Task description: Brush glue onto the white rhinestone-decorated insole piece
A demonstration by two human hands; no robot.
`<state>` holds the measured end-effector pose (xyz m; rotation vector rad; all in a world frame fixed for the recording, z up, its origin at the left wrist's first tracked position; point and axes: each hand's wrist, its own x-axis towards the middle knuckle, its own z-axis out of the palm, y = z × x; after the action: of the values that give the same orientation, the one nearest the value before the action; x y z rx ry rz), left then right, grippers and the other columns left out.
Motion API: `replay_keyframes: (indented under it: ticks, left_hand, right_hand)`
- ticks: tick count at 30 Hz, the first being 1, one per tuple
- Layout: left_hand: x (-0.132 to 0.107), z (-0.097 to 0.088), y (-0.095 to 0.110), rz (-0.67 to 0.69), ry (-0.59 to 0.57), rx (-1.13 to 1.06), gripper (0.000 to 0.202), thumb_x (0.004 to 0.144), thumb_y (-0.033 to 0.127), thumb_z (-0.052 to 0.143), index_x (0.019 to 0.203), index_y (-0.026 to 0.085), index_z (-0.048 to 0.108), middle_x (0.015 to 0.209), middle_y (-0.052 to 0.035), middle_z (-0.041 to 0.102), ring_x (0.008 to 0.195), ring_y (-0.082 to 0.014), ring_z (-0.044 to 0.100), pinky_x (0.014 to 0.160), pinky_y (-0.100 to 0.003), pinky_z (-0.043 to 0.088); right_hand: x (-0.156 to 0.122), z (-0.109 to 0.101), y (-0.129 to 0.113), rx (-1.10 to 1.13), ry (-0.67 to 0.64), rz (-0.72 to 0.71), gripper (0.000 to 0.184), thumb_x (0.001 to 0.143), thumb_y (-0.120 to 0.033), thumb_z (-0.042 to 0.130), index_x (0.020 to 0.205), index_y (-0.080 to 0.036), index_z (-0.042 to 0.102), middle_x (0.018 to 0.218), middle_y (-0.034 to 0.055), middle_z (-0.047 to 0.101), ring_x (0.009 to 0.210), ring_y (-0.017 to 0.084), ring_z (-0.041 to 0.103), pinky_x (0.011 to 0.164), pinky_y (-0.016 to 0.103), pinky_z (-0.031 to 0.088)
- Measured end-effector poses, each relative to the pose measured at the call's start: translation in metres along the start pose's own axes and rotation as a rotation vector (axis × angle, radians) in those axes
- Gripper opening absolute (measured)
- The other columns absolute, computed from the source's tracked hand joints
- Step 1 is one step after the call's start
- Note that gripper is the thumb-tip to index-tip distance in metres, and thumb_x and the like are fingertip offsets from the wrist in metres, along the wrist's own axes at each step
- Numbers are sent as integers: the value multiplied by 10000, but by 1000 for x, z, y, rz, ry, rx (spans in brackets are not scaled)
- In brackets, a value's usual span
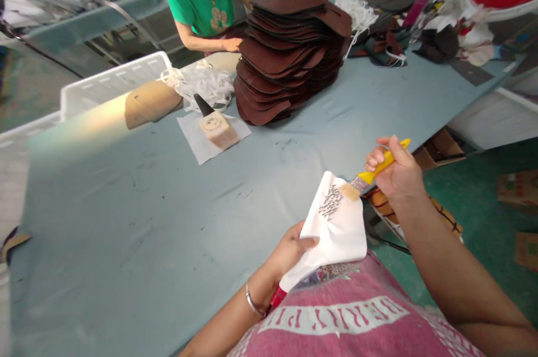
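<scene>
My left hand [294, 247] grips a white sheet-like piece [347, 239] by its left edge, thumb on top. A patch of short dark marks covers part of its upper face. A bit of red [278, 295] shows at its lower end, by my wrist. In my right hand [397, 169] is a paintbrush [380, 166] with a yellow handle and pale bristles. Its bristles are at the right side of the dark marks; whether they press on the surface I cannot tell. The piece is held tilted at the table's near edge, in front of my apron.
A tall stack of brown leather-like pieces [290, 60] stands at the table's far side. A pale block with a dark handle [218, 128] rests on a white sheet [191, 138]. White strips [205, 85] lie behind it. Across the table [126, 222] is a person in green [210, 7].
</scene>
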<state>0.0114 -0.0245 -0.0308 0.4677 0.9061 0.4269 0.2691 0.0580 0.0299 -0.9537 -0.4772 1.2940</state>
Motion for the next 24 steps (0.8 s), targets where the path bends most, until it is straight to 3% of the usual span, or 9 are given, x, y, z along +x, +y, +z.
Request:
replay_keyframes:
  ticks: [4, 9, 11, 13, 14, 17, 19, 22, 24]
  left_hand:
    - [-3, 0, -1, -6, -24, 25, 600, 638, 287, 832, 1195, 135, 665, 1015, -87, 767, 800, -211, 688, 727, -279, 523]
    - [-7, 0, -4, -33, -17, 51, 578, 647, 310, 832, 1173, 127, 677, 974, -84, 769, 757, -195, 678, 691, -265, 511]
    - [-7, 1, -3, -20, 12, 44, 576, 640, 297, 831, 1169, 127, 676, 962, -79, 768, 731, -189, 674, 679, -263, 507]
    - [-6, 1, -3, -1, 25, 25, 571, 632, 290, 831, 1156, 126, 677, 958, -76, 767, 718, -187, 672, 678, -265, 507]
    - [-7, 1, -2, -2, 17, 21, 564, 629, 289, 832, 1148, 125, 681, 958, -76, 766, 719, -187, 672, 678, -264, 505]
    - [-8, 1, -2, -23, -21, 38, 558, 633, 300, 839, 1144, 129, 691, 978, -81, 765, 758, -199, 682, 680, -260, 505]
    - [-7, 1, -2, -17, -5, 38, 552, 631, 303, 842, 1135, 133, 696, 968, -80, 766, 757, -202, 683, 681, -264, 509]
    - [-5, 1, -2, 7, 31, 4, 533, 610, 294, 840, 1098, 122, 708, 893, -69, 762, 704, -194, 668, 665, -268, 506]
    - [-6, 0, -1, 2, 2, -2, 543, 608, 288, 842, 1108, 119, 713, 895, -73, 764, 708, -194, 668, 662, -264, 503]
  right_hand:
    - [-16, 20, 34, -33, -166, 84, 541, 867, -519, 730, 571, -225, 386, 448, -104, 233, 375, 64, 182, 374, 236, 165]
    - [-13, 19, 40, -189, 111, -292, 583, 913, -531, 681, 567, -234, 319, 446, -102, 224, 381, 65, 189, 397, 271, 139]
    - [-20, 23, 41, -184, -34, -256, 555, 938, -516, 651, 574, -235, 340, 450, -94, 251, 386, 71, 216, 403, 270, 164]
    - [-24, 25, 44, -190, -220, -82, 547, 933, -537, 646, 572, -237, 364, 452, -85, 288, 383, 77, 256, 404, 269, 203]
    - [-22, 23, 44, -228, -220, -43, 557, 909, -545, 677, 566, -234, 367, 449, -83, 302, 382, 74, 268, 405, 267, 202]
    - [-11, 17, 37, -238, 94, -275, 625, 861, -581, 718, 538, -235, 310, 426, -98, 243, 353, 62, 227, 385, 263, 139]
    - [-10, 18, 33, -162, 138, -362, 596, 895, -545, 691, 556, -231, 313, 438, -105, 222, 359, 58, 203, 387, 252, 157]
    - [-21, 26, 40, -65, -128, -111, 563, 895, -572, 671, 583, -233, 346, 446, -106, 242, 364, 64, 217, 378, 233, 212]
    - [-18, 22, 45, -130, -125, -24, 589, 863, -574, 717, 569, -230, 339, 437, -106, 255, 357, 59, 232, 361, 219, 209]
